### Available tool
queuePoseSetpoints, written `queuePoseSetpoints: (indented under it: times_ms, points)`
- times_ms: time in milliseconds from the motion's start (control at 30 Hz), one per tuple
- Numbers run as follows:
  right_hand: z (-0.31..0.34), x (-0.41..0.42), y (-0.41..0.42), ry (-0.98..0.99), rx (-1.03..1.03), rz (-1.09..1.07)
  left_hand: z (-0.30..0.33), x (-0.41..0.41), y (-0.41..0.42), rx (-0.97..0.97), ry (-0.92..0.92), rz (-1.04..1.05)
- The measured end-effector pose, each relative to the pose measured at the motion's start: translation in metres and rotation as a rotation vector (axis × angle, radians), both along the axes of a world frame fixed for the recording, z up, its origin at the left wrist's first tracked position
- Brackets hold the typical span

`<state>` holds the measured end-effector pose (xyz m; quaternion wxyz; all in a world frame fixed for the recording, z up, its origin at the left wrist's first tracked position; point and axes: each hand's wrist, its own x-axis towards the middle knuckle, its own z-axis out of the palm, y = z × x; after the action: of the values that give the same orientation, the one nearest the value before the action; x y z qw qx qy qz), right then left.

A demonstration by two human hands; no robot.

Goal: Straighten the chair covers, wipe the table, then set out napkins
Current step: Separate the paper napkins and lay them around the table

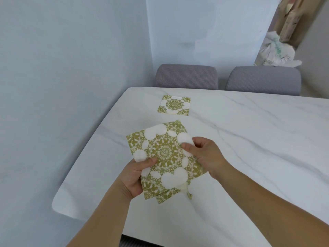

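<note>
- we see a white marble-look table (249,139) with grey veins, its rounded corner toward the near left and its far edge running in front of two chairs.
- the left hand (135,177) grasps a small stack of napkins (165,157); its thumb lies on top at the stack's left edge and the other fingers are hidden beneath.
- the right hand (204,155) pinches the stack's right edge, thumb on top and curled fingers at the rim; both forearms are bare.
- the napkins are square, white with an olive-gold mandala print. the sheets are fanned slightly askew, with corners of lower sheets poking out at the far right and at the near edge.
- the stack is over the near-left part of the table; we cannot tell whether it touches the surface.
- one folded napkin (174,105) of the same print lies flat on the far side of the table, just in front of the left chair, apart from the held stack.
- the left chair (186,75) and the right chair (263,79) stand side by side at the far edge, both in grey textured covers that look smooth over the backrests.
- pale walls stand to the left and behind; in the far right opening we note a white plastic bag (277,50) and tan boards leaning, too blurred to detail.
</note>
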<state>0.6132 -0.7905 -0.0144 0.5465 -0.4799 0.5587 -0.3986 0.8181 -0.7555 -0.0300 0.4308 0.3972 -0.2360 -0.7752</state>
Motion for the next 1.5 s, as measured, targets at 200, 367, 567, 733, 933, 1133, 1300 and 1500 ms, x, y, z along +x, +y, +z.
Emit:
queuePoseSetpoints:
  times_ms: [200, 367, 567, 733, 933, 1133, 1300, 1500]
  points:
    - [0.015, 0.018, 0.007, 0.123, -0.175, -0.155, -0.004, 0.016, 0.000, -0.008, 0.041, -0.006]
    - [0.020, 0.019, 0.005, 0.118, -0.219, -0.290, -0.009, 0.027, 0.000, 0.005, 0.001, 0.009]
    - [-0.001, 0.006, 0.004, 0.036, -0.045, -0.402, -0.014, 0.051, -0.003, 0.049, -0.017, 0.109]
    - [-0.030, 0.012, 0.018, 0.028, 0.115, -0.405, -0.021, 0.084, -0.004, 0.070, -0.037, 0.236]
    - [-0.039, 0.042, 0.032, -0.056, 0.188, -0.293, -0.029, 0.118, -0.008, 0.066, -0.023, 0.443]
    - [-0.045, 0.056, 0.043, -0.329, 0.265, -0.232, -0.038, 0.134, -0.011, 0.067, 0.022, 0.573]
    - [-0.090, 0.061, 0.054, -0.035, 0.409, -0.197, -0.046, 0.135, -0.009, 0.109, 0.028, 0.606]
    - [-0.106, 0.066, 0.061, 0.368, 0.381, -0.058, -0.049, 0.136, -0.004, 0.115, 0.025, 0.617]
